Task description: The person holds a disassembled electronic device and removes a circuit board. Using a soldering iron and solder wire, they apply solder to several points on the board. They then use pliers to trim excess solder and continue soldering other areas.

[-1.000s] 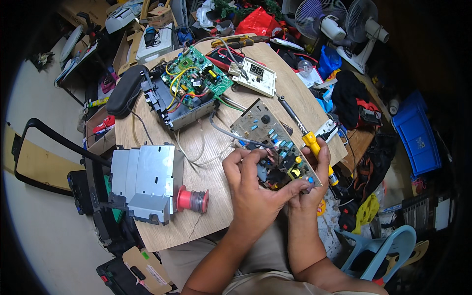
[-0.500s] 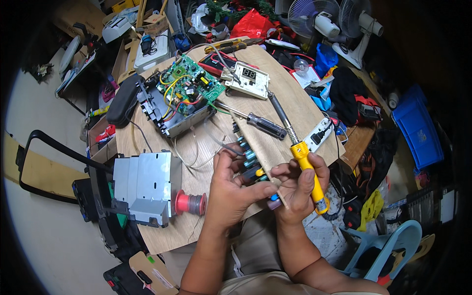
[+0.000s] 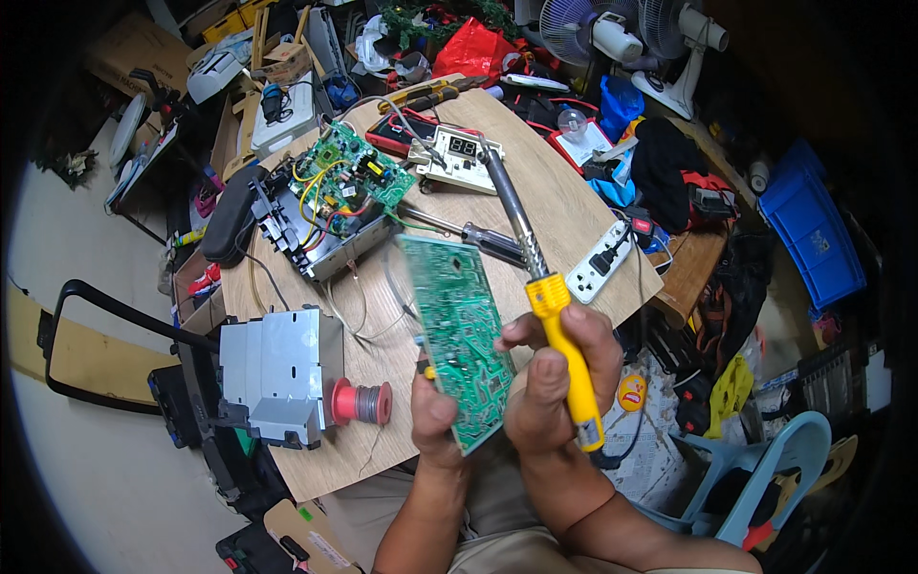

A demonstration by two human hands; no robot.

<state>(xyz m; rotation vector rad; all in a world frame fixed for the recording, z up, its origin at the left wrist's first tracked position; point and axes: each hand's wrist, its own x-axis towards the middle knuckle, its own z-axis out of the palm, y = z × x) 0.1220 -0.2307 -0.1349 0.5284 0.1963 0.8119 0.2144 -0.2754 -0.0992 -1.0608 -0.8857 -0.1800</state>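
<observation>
A green circuit board [image 3: 462, 335] is held tilted over the table's near edge, its solder side facing me. My left hand [image 3: 437, 416] grips its lower left edge, the thumb showing and the other fingers hidden behind it. A yellow-handled soldering iron [image 3: 571, 373] rests in my right hand [image 3: 564, 383], its metal shaft pointing up and away. The fingertips of that hand are close to the board's right edge; whether they touch it I cannot tell. Left of the board lie a red spool of solder wire [image 3: 360, 401] and a grey metal housing [image 3: 273, 368].
An opened unit with a green board and coloured wires [image 3: 335, 196] stands at the table's far left. Behind my hands lie a screwdriver [image 3: 492, 244], a display module [image 3: 457, 158] and pliers [image 3: 435, 93]. A white power strip [image 3: 601, 260] sits at the right edge.
The circuit board has turned from edge-on to show its green solder side. My left hand has shifted down along it. The soldering iron has moved slightly left with my right hand.
</observation>
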